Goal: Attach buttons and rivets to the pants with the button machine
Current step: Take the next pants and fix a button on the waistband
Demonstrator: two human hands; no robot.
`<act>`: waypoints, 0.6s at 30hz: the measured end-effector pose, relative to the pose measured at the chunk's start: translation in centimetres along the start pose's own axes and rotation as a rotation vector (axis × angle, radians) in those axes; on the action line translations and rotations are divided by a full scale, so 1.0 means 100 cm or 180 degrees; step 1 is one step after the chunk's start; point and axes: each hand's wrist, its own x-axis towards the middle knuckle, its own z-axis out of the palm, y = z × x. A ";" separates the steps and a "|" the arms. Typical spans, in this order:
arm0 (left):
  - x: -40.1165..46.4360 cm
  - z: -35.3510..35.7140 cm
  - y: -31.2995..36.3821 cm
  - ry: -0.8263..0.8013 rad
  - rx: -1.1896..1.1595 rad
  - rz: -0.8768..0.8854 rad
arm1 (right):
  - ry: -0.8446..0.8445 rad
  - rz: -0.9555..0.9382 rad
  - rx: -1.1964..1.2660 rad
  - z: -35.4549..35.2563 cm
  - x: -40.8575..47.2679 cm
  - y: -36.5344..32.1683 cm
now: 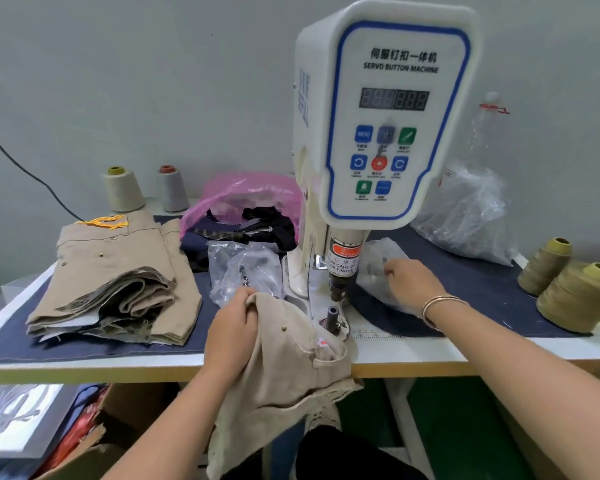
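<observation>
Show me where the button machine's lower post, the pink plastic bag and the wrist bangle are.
lower post (333, 317), head view, on its dark upright barrel.
pink plastic bag (243, 192), head view, on its crumpled upper side.
wrist bangle (437, 304), head view, on the band across the right wrist.

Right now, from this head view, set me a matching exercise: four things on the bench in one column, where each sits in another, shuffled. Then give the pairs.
Things:
1. folded tan pants stack
2. olive thread cones
3. pink plastic bag
4. clear bag of parts

Places:
A. far right of the table
B. under the right hand
C. left of the button machine, at the back
D. left side of the table

Pairs: 1-D, 2-A, 3-C, 4-B
</observation>
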 end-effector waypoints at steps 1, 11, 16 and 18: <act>0.000 0.000 0.000 0.0013 0.0078 -0.0016 | -0.0202 -0.0016 -0.0372 -0.002 0.002 -0.006; 0.000 0.001 0.000 0.0015 0.0294 -0.0095 | -0.0682 0.0667 -0.0622 -0.013 0.008 -0.041; -0.001 0.001 0.000 0.0034 0.0314 -0.0059 | -0.0644 0.0384 -0.0705 -0.025 0.002 -0.053; -0.001 0.001 0.000 0.0027 0.0299 -0.0058 | -0.0717 0.0324 -0.0822 -0.025 0.004 -0.053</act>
